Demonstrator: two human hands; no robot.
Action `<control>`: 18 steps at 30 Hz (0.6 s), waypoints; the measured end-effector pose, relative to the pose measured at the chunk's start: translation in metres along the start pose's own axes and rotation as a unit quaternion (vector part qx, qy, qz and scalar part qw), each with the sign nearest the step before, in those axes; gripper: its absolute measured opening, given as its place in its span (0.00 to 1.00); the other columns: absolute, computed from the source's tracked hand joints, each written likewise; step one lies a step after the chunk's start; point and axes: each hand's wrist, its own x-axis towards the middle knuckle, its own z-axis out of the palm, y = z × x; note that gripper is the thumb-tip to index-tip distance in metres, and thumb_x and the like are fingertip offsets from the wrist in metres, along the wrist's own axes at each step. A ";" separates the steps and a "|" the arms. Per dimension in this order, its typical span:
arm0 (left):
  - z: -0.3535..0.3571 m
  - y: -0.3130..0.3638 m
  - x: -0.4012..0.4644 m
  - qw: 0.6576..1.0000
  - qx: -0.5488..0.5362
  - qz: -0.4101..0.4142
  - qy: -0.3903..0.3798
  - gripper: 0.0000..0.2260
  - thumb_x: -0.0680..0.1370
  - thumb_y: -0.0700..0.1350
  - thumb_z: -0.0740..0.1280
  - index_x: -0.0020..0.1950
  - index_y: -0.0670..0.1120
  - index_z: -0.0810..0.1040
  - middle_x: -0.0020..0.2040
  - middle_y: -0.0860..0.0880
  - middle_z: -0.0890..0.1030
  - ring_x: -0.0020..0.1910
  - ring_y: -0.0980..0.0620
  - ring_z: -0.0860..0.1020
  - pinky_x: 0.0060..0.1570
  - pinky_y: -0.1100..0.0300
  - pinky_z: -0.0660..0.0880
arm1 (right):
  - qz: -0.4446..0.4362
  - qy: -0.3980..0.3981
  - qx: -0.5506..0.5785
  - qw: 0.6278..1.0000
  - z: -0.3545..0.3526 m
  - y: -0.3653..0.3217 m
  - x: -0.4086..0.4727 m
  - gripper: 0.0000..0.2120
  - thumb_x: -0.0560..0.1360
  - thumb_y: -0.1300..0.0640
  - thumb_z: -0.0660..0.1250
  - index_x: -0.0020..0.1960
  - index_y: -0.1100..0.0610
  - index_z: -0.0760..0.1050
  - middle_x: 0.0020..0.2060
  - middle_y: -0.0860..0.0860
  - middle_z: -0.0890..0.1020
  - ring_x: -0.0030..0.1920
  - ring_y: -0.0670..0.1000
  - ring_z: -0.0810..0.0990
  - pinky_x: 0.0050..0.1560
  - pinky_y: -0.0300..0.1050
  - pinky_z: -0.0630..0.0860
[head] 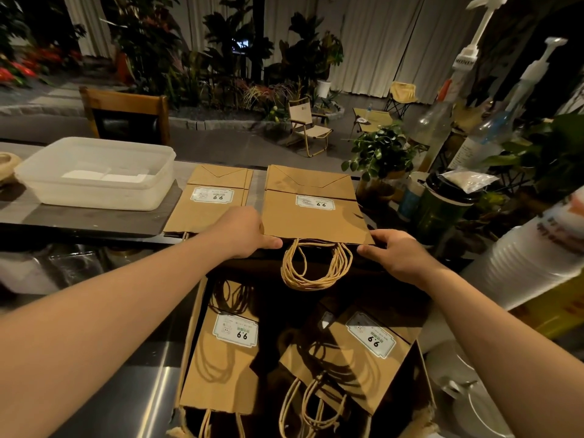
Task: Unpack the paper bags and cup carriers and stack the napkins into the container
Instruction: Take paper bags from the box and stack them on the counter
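At far left a clear plastic container sits on the counter with white napkins lying flat inside. Just to its right lies a flat paper bag, then a second stack of paper bags. The left hand grips that stack's near-left corner; the right hand pinches its near-right corner, twine handles dangling between. Below, a cardboard box holds more bags.
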 end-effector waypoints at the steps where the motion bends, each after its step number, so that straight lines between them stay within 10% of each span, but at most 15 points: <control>1: 0.000 0.000 0.000 1.000 0.002 0.000 0.002 0.25 0.76 0.66 0.69 0.47 0.43 0.80 0.41 0.46 0.81 0.41 0.51 0.78 0.35 0.60 0.70 | -0.002 0.001 -0.004 1.000 0.000 0.000 0.001 0.24 0.79 0.48 0.70 0.73 0.53 0.73 0.67 0.51 0.78 0.64 0.51 0.75 0.57 0.45 0.70; 14: -0.004 0.004 -0.019 0.999 -0.037 0.005 0.010 0.26 0.78 0.67 0.66 0.55 0.44 0.81 0.38 0.49 0.85 0.41 0.53 0.84 0.39 0.60 0.75 | 0.014 0.001 -0.033 0.999 0.002 -0.004 -0.003 0.22 0.77 0.50 0.72 0.70 0.51 0.76 0.62 0.51 0.80 0.59 0.52 0.78 0.58 0.50 0.78; 18: -0.007 0.006 -0.038 0.997 -0.070 0.027 0.009 0.29 0.81 0.63 0.65 0.76 0.47 0.69 0.59 0.46 0.84 0.40 0.56 0.84 0.48 0.57 0.80 | 0.017 0.022 -0.057 0.998 0.002 -0.005 -0.013 0.31 0.76 0.52 0.74 0.76 0.52 0.69 0.65 0.53 0.75 0.57 0.49 0.75 0.53 0.43 0.75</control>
